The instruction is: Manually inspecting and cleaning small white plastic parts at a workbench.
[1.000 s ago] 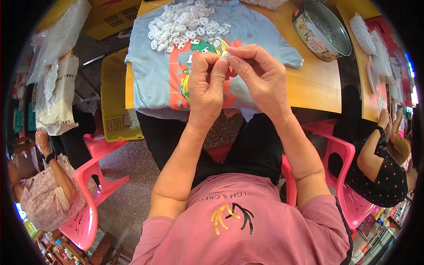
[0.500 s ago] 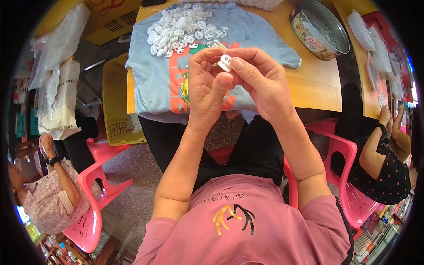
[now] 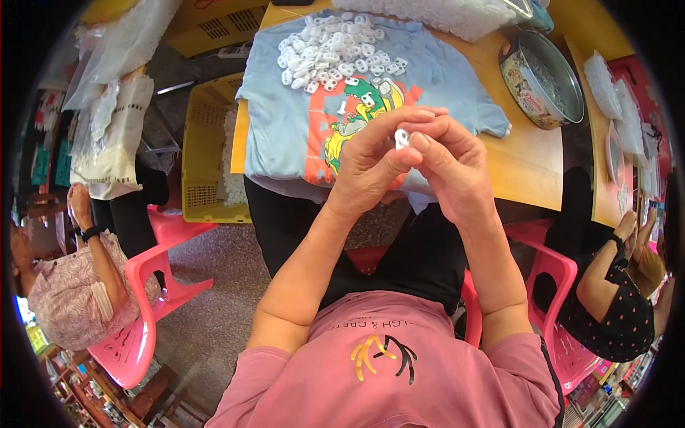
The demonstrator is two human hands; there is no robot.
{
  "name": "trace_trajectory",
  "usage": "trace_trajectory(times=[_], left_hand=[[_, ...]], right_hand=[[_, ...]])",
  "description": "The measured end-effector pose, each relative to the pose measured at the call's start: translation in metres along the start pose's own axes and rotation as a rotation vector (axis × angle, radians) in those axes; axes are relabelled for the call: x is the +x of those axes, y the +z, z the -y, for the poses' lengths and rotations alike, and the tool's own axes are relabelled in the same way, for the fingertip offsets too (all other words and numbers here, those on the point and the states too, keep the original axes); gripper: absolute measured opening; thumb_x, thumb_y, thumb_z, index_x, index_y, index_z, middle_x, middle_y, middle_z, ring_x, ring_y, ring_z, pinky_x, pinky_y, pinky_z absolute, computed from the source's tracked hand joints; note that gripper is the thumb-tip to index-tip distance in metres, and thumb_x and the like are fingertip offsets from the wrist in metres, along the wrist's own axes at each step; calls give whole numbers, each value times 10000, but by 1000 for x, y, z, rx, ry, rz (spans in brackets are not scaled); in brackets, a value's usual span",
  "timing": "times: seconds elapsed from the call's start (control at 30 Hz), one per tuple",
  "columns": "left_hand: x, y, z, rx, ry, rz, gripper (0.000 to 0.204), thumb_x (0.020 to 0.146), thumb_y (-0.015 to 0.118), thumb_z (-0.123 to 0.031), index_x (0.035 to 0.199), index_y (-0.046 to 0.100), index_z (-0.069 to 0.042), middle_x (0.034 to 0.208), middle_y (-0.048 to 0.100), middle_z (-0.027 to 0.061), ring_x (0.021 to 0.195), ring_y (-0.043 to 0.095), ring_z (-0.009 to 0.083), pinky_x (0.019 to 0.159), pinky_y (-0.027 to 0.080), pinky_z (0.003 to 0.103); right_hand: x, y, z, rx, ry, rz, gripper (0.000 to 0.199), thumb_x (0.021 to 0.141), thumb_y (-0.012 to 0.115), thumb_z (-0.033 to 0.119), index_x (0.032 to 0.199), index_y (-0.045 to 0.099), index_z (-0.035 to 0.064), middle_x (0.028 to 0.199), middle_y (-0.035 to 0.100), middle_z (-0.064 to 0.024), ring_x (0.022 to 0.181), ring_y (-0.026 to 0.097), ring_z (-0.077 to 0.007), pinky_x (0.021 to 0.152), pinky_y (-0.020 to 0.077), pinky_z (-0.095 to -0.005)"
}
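Between my two hands, above the near edge of the table, is a small white two-hole plastic cord lock [image 3: 402, 138]. My left hand [image 3: 367, 160] closes on it from the left, the thumb at its lower side. From the right, my right hand [image 3: 457, 164] pinches it with thumb and fingers. Fingers cover part of it. A heap of similar white cord locks [image 3: 328, 53] lies farther off on a spread light-blue shirt [image 3: 275, 121] with a coloured print. A few loose white pieces [image 3: 341, 108] rest on the print.
A round tin [image 3: 517, 82] of small shiny metal pieces stands at the table's right [image 3: 531, 160]. Bubble wrap [image 3: 435, 16] lies along the back. A yellow crate [image 3: 202, 146] sits left of the table. People on pink chairs [image 3: 146, 307] are at both sides.
The view has shifted, so the table and heap appear farther right. Both hands still hold the cord lock, with the left thumb now closer against it.
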State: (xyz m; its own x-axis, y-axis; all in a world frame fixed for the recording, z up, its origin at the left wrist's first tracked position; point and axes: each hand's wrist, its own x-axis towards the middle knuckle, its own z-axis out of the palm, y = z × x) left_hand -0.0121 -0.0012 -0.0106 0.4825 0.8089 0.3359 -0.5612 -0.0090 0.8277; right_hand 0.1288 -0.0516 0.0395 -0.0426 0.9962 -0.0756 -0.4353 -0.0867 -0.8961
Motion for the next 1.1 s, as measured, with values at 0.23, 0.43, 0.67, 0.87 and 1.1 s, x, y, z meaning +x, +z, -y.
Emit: trace_trajectory(times=[0.23,0.43,0.67,0.87,1.1], left_hand=[[2,2,-1,-7,47,0,530,910,673,-375,1291,557,-25,1287,599,180,1224,556,293,1060,418,444],[9,8,11,-242,135,-87,573,960,639,-212,1436,391,-13,1420,486,125,1326,437,215,1095,356,374],[4,10,3,-127,-30,-139,403,977,584,-91,1342,443,7,1310,533,83,1254,492,172,1048,405,332],[5,14,-1,334,-14,106,176,931,600,-46,1090,644,14,983,683,106,892,653,181,798,520,301],[4,12,-4,323,-31,112,169,944,573,-11,1091,643,36,998,699,108,951,672,167,843,530,298]], right_hand=[[0,2,1,-48,-34,4,90,944,644,81,1021,645,35,1022,642,-34,937,616,-124,835,514,-285],[30,17,29,-322,-195,1,178,926,644,53,1083,647,-31,975,672,-93,807,639,-115,755,516,-259],[99,96,56,-471,-329,275,182,914,675,118,1014,674,-34,886,695,-55,792,648,-108,696,519,-249],[148,60,54,-1221,-547,452,141,903,668,119,962,693,-6,825,696,-49,747,644,-121,667,513,-275],[147,-4,13,-1595,-553,469,205,820,718,220,871,697,22,813,668,-123,715,633,-285,652,499,-369]])
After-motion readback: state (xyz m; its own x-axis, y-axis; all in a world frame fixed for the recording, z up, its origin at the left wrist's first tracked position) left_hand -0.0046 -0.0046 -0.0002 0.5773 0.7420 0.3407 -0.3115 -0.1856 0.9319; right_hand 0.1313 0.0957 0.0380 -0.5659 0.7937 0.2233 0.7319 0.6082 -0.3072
